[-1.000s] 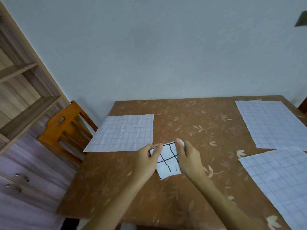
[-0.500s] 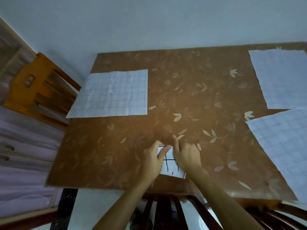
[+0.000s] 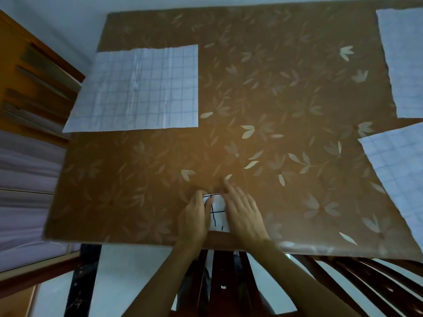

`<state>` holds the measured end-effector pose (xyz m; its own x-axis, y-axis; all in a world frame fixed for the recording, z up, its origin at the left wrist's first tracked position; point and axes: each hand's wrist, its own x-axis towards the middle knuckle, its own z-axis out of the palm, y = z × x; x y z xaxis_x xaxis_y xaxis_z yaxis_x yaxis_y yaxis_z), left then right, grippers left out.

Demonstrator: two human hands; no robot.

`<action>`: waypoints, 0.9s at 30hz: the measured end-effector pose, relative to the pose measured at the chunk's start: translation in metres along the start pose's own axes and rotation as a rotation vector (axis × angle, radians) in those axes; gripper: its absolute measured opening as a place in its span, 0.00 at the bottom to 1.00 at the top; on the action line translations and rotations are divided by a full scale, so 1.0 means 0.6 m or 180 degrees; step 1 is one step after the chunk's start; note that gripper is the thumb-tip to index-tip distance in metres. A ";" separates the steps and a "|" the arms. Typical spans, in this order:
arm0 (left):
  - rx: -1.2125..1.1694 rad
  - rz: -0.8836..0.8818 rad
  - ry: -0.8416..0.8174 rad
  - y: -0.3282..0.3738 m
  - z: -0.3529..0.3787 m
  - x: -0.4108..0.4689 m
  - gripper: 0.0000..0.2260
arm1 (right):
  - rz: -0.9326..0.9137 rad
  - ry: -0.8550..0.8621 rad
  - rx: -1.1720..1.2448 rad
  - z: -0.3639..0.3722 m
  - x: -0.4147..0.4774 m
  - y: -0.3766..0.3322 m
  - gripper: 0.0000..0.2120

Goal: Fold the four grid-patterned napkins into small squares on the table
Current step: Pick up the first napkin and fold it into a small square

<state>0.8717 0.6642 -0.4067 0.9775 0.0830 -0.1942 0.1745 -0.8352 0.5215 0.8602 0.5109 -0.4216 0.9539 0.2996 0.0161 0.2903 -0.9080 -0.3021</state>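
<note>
A small folded napkin (image 3: 218, 211) with bold black grid lines lies near the table's front edge, mostly covered by my hands. My left hand (image 3: 194, 219) presses on its left side, thumb across the top corner. My right hand (image 3: 243, 213) lies flat on its right half, fingers stretched forward. An unfolded grid napkin (image 3: 139, 88) lies flat at the table's left. Two more unfolded napkins sit at the right, one at the far corner (image 3: 402, 60) and one nearer (image 3: 400, 177), both cut off by the frame.
The brown table (image 3: 263, 99) has a leaf-pattern cover. An orange wooden chair (image 3: 29, 83) stands at its left side. A dark wooden chair back (image 3: 229, 275) is just below the front edge, under my arms. The far edge meets a pale wall.
My view has tilted down and moved over the table. The folded napkin, held up slightly before, now lies pressed flat by both hands near the front edge.
</note>
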 end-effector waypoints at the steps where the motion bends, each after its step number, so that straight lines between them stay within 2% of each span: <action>1: 0.0183 0.0020 0.0018 -0.002 0.003 0.002 0.18 | -0.0141 -0.0132 0.0000 0.009 -0.007 -0.005 0.24; 5: 0.0971 0.0816 0.0508 -0.031 0.029 0.000 0.23 | -0.0188 -0.0458 -0.0094 0.034 -0.018 -0.003 0.26; 7: 0.1258 0.1456 0.0315 -0.050 0.038 -0.008 0.25 | -0.0263 -0.0575 -0.0222 0.034 -0.019 0.001 0.28; 9: 0.1447 0.1829 -0.0005 -0.065 0.038 -0.022 0.27 | -0.0290 -0.0694 -0.0300 0.026 -0.019 0.002 0.30; 14: 0.1706 0.1562 -0.0539 -0.082 0.003 -0.031 0.27 | -0.0106 -0.0862 -0.0351 0.010 -0.023 0.022 0.33; 21: 0.1705 0.1175 -0.0994 -0.070 -0.039 -0.045 0.28 | 0.0172 -0.1067 -0.0428 -0.018 -0.027 0.023 0.32; 27: 0.1155 0.1002 -0.0887 -0.062 -0.113 -0.047 0.24 | 0.0144 -0.0665 -0.0002 -0.054 -0.001 -0.047 0.29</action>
<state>0.8459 0.7299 -0.3642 0.8988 -0.3066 -0.3133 -0.2212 -0.9342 0.2798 0.8541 0.5268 -0.3820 0.9295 0.3128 -0.1954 0.2478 -0.9220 -0.2975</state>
